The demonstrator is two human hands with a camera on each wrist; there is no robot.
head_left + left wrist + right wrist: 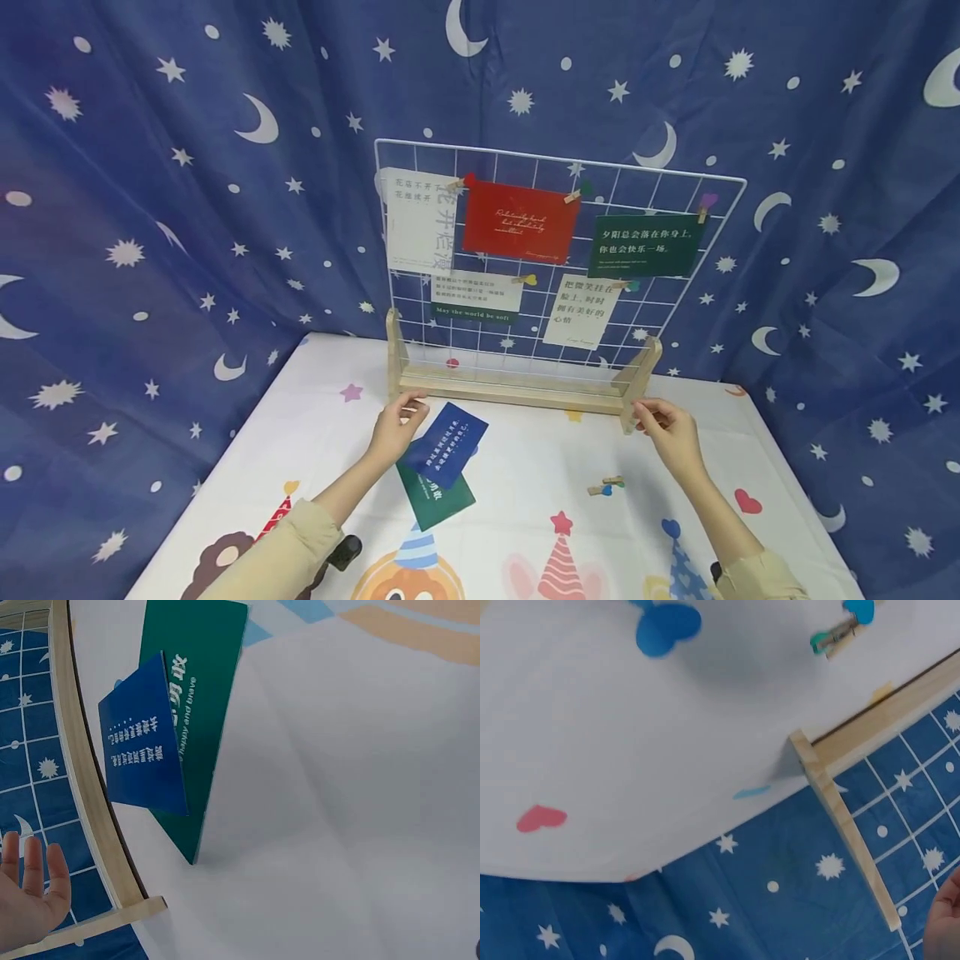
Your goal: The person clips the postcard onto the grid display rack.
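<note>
My left hand [397, 425] hovers near the left foot of the wooden stand, its fingers relaxed with nothing between them. Beside it on the table, a blue card [448, 446] overlaps a green card [438, 497]. By the stand's right foot [635, 392] is my right hand [671, 437], fingers loosely bent and no object visible in it; whether it touches the wood is unclear. The white wire grid [501, 337] rises from the stand, with a red card [521, 223], a dark green card [647, 246] and several pale cards clipped on it.
Two small wooden clips [602, 490] with coloured hearts lie on the table between the hands, nearer the right one. A printed white tablecloth [517, 500] covers the table. Behind the grid hangs a blue curtain [315, 225] with moons and stars.
</note>
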